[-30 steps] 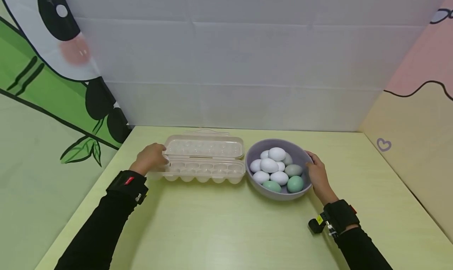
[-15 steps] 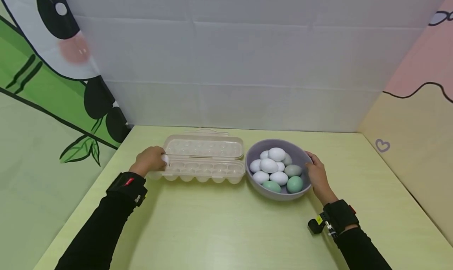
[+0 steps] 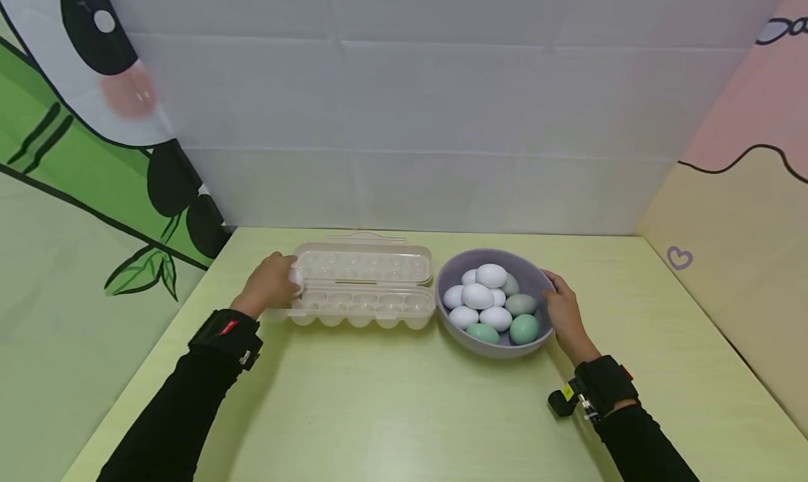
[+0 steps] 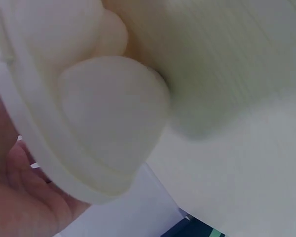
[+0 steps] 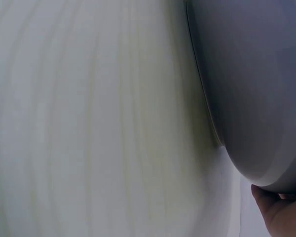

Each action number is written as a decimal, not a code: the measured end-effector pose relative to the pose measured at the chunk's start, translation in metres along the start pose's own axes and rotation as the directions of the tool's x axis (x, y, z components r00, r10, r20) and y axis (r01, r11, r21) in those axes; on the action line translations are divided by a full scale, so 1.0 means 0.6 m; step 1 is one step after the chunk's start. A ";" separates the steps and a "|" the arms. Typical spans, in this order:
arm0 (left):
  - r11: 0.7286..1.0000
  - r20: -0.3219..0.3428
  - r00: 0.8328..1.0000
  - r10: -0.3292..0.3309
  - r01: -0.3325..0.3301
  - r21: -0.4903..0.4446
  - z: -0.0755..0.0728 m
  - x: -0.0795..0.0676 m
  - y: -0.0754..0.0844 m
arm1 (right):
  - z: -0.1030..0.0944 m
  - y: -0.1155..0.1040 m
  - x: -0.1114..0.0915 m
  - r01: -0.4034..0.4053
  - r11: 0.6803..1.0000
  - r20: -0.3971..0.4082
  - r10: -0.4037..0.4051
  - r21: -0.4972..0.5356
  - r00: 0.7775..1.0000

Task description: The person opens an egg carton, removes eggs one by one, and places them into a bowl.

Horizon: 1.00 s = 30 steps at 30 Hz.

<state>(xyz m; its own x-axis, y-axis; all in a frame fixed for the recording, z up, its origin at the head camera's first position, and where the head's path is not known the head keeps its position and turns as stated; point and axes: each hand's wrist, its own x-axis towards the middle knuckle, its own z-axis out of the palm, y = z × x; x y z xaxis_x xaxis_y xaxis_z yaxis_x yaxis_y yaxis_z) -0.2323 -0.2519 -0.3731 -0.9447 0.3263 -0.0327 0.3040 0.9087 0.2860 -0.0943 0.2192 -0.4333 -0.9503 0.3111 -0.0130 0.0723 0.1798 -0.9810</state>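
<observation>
An open clear plastic egg carton [image 3: 365, 299] lies on the table, its lid [image 3: 362, 263] folded back toward the wall. At its left end, my left hand [image 3: 270, 283] holds a white egg [image 3: 295, 277], partly hidden by the fingers. The left wrist view shows the rounded cups [image 4: 113, 113] of the carton from outside, with that hand behind its end. To the carton's right stands a grey-purple bowl [image 3: 456, 271] with several white, greyish and green eggs [image 3: 478, 296]. My right hand [image 3: 564, 317] grips the bowl's right rim, its thumb against the outer wall in the right wrist view.
The pale wooden table [image 3: 379, 405] meets a white sheet-covered wall [image 3: 404, 117] just behind the carton and bowl. Painted panels stand at the left [image 3: 57, 257] and right [image 3: 745, 243]. The carton's right end sits close beside the bowl.
My left hand shifts slightly at the carton's left end, its fingers a little farther back than half a second ago, egg with it. The right hand, bowl and carton stay in place.
</observation>
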 end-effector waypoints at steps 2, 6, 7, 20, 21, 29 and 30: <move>0.999 -0.050 0.998 0.027 -0.028 -0.017 -0.001 0.002 0.006 | 0.000 -0.001 0.000 0.000 1.000 -0.002 0.000 0.002 1.000; 0.994 -0.170 0.982 0.088 -0.097 -0.045 -0.004 0.004 0.024 | 0.001 -0.001 0.000 -0.004 1.000 -0.005 0.004 0.006 1.000; 0.992 -0.195 0.976 0.097 -0.111 -0.064 -0.004 0.004 0.030 | 0.001 -0.001 0.001 -0.004 1.000 -0.006 0.004 0.008 1.000; 0.936 -0.326 0.922 0.210 -0.286 -0.206 0.002 0.017 0.142 | 0.000 0.002 0.001 -0.007 1.000 -0.004 0.007 0.016 1.000; 0.929 -0.332 0.915 0.228 -0.307 -0.208 0.004 0.020 0.153 | 0.000 0.003 0.001 -0.006 1.000 -0.005 0.006 0.017 1.000; 0.834 -0.359 0.831 0.425 -0.514 -0.202 0.033 0.029 0.255 | 0.000 0.003 0.002 -0.008 1.000 -0.005 0.008 0.013 1.000; 0.818 -0.365 0.817 0.447 -0.538 -0.202 0.037 0.029 0.269 | 0.000 0.002 0.002 -0.008 1.000 -0.006 0.008 0.012 1.000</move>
<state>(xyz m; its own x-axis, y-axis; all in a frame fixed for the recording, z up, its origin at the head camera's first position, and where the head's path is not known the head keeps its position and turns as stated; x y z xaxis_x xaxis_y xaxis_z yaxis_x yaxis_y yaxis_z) -0.1968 -0.0940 -0.3490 -0.6805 0.5779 0.4504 0.7323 0.5156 0.4448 -0.0952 0.2198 -0.4347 -0.9480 0.3177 -0.0201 0.0766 0.1663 -0.9831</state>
